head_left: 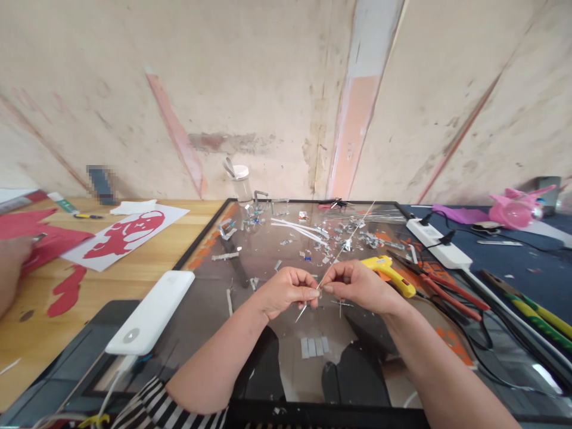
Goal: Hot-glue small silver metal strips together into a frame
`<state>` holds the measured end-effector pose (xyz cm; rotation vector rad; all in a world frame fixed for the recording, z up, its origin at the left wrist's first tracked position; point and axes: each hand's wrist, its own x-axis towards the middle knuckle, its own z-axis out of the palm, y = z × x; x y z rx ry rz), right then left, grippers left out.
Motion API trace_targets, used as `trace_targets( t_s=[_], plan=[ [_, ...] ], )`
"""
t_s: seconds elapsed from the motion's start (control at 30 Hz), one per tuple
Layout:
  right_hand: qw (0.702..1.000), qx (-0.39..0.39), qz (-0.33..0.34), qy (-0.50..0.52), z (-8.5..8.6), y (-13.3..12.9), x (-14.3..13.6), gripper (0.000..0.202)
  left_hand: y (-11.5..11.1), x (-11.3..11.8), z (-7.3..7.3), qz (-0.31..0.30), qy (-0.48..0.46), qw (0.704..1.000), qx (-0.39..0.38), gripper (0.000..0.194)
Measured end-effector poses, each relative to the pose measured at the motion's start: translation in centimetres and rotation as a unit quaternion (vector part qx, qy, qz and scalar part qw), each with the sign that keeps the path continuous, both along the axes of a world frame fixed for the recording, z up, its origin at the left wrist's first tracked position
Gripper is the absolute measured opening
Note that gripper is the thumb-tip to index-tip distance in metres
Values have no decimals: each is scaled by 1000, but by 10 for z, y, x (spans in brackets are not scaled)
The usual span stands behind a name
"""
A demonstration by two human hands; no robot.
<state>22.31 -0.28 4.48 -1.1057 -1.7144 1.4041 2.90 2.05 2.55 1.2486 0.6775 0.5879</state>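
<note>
Above the dark glass tabletop (259, 268), both hands meet around a thin wire (357, 229). My left hand (295, 290) pinches the wire near its lower end, which sticks out below the fingers. Close beside it on the right, my right hand (351, 283) is closed on the same wire, which runs up and to the right. Several small grey strips (314, 347) lie side by side below the hands. Beyond the hands are white strips (297, 227) and scattered silvery scraps. A yellow glue gun (391, 275) rests right of my right hand.
Red-handled pliers (453, 295) and a white power strip (440, 244) lie on the right, with cables. On the left are a white power bank (152, 313) and a red paper cutout (129, 235). Another person's hand (13, 268) is at the far left. A jar (242, 183) stands behind.
</note>
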Motion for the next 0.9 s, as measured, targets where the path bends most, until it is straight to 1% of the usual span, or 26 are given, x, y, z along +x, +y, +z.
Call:
trace_targets(
  t_s=[0.13,0.2,0.27,0.33,0.4,0.57,0.73,0.9],
  plan=[
    [997,33,-33,-56,-1,-1,-1,8,1,1,-2,16,15,1000,0,20],
    [996,38,-47,-69,-1,0,-1,8,1,1,-2,22,19,1000,-5,21],
    [998,8,-38,-42,-2,2,1,10,1,1,0,22,18,999,-13,22],
    [999,-35,-19,7,-3,5,4,13,0,1,2,18,15,999,-24,22],
    [997,-60,-12,42,-4,7,6,16,-1,0,4,16,12,999,-32,23],
    [997,-62,-12,51,-3,6,6,16,-1,0,6,16,11,999,-36,23],
    [999,-46,-15,24,2,3,2,14,1,1,3,10,20,1000,-19,21],
    [999,-31,-11,5,2,4,3,12,-1,0,3,12,33,999,-3,22]
  ],
)
